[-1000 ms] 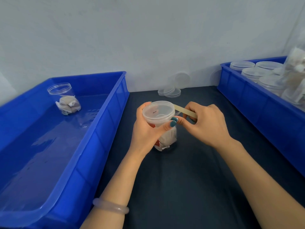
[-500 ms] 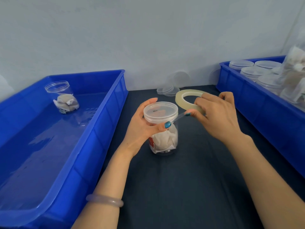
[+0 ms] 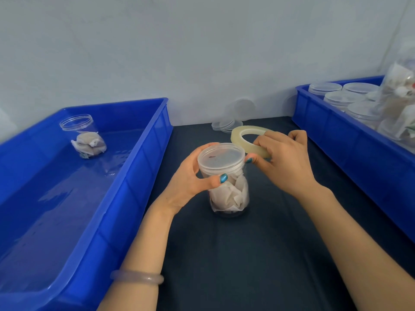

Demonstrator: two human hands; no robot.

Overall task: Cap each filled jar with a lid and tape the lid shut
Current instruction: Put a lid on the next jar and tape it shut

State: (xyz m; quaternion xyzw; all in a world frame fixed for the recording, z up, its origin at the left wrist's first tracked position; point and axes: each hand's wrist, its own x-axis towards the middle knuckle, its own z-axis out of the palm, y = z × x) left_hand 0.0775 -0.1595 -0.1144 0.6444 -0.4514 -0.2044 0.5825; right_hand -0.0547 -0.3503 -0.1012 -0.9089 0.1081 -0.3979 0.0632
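Clear plastic jar (image 3: 229, 194), upright on the dark counter (image 3: 258, 254), packed with white paper packets and closed with a translucent lid (image 3: 221, 157). Gripped near its top by the left hand (image 3: 190, 178): thumb curled across the near side just under the lid's rim, teal nail facing the camera. Remaining fingers (image 3: 206, 147) wrapped round the far left of the lid, only their tips showing above its edge. Jar's lower half bare, well below the grip.

Just right of the jar and slightly behind it, pale yellowish tape (image 3: 243, 136), the ring tilted with its hole facing up and toward the camera, its near edge right beside the lid's rim. Held by the right hand (image 3: 285, 162), fingers curled over the roll's right side and pinching it, thumb tip stretched left to touch the lid's right edge. Cannot tell whether a strip runs from the roll onto the lid.

Pale bracelet (image 3: 137, 277) on the left wrist, nearer the camera than the jar.

Left of the jar, left bin (image 3: 125, 198), blue, holding one open jar (image 3: 84, 135) with packets inside, at its far end. Behind the jar, against the white wall (image 3: 202, 52), spare lids (image 3: 224, 125), partly hidden by the tape. Right of the jar, right bin (image 3: 336, 140), also blue, filled with capped jars (image 3: 343, 97).
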